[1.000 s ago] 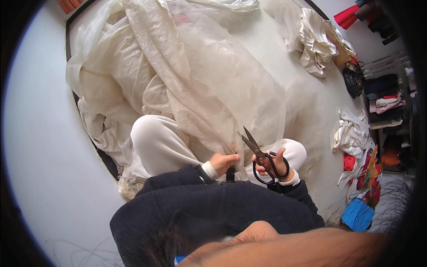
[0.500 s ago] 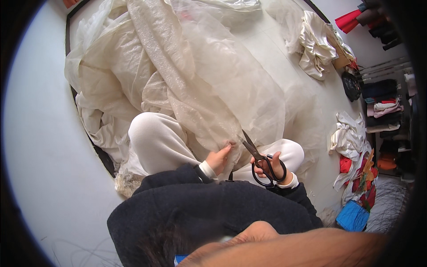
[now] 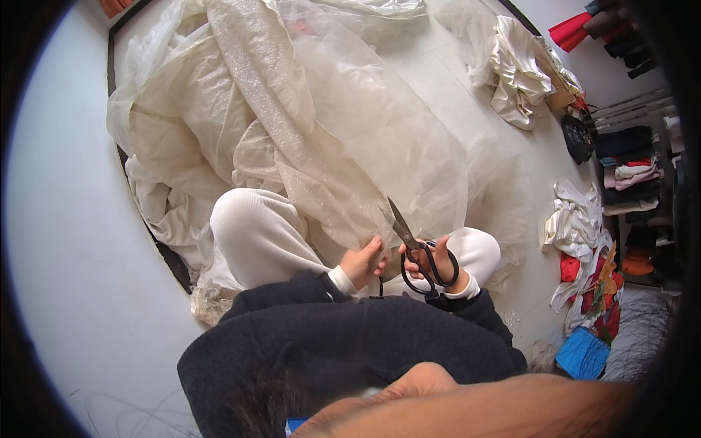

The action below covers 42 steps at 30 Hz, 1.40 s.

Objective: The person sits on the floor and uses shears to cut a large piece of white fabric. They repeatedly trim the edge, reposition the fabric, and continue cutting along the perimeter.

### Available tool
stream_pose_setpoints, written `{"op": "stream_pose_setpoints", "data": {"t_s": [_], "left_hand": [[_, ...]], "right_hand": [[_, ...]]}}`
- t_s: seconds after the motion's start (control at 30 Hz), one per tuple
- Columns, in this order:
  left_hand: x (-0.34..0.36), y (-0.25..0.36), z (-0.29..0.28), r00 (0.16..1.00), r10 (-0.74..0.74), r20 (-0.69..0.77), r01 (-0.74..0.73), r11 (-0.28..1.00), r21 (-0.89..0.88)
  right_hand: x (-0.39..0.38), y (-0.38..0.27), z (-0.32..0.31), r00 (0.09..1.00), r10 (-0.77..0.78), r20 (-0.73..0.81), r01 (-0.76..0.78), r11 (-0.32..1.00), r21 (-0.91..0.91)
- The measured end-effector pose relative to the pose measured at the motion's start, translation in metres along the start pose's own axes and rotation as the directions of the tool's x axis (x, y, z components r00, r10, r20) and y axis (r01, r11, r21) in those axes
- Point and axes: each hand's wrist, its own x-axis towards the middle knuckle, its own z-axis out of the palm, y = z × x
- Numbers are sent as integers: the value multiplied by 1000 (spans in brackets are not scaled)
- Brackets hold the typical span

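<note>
Sheer off-white glittery fabric spreads over the floor in front of me and drapes down between my knees. My left hand is closed, pinching the near end of this fabric between thumb and fingers. Black-handled scissors are in my right hand, whose fingers sit in and around the handle loops. The blades point up and away, a little apart at the tips, beside the fabric edge just right of my left hand. Whether they touch the cloth I cannot tell.
White cloth heaps lie at the far right. Nearer on that side are a white and red cloth pile, a black bag and a blue box-like object. Folded clothes fill a rack at the right. A white wall rises on the left.
The scissors and my right hand have moved left and slightly up, toward my left hand. Their blades have opened slightly. My left hand keeps its pinch on the fabric, shifted a little.
</note>
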Motion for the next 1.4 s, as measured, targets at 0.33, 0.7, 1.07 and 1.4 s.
{"op": "stream_pose_setpoints", "data": {"t_s": [0.33, 0.7, 1.07, 1.4], "left_hand": [[-4, -1, -6, 990, 71, 122, -78, 996, 51], [-3, -3, -7, 997, -7, 75, 5, 1000, 30], [-7, 2, -7, 992, -123, 17, 121, 991, 58], [-12, -1, 2, 1000, -4, -8, 6, 980, 199]], "right_hand": [[11, 7, -3, 994, 75, 79, -90, 973, 212], [13, -11, 2, 1000, -17, 27, 17, 1000, -8], [-12, -37, -15, 999, 37, 8, -36, 992, -121], [39, -46, -20, 999, -3, -49, 3, 1000, -1]]}}
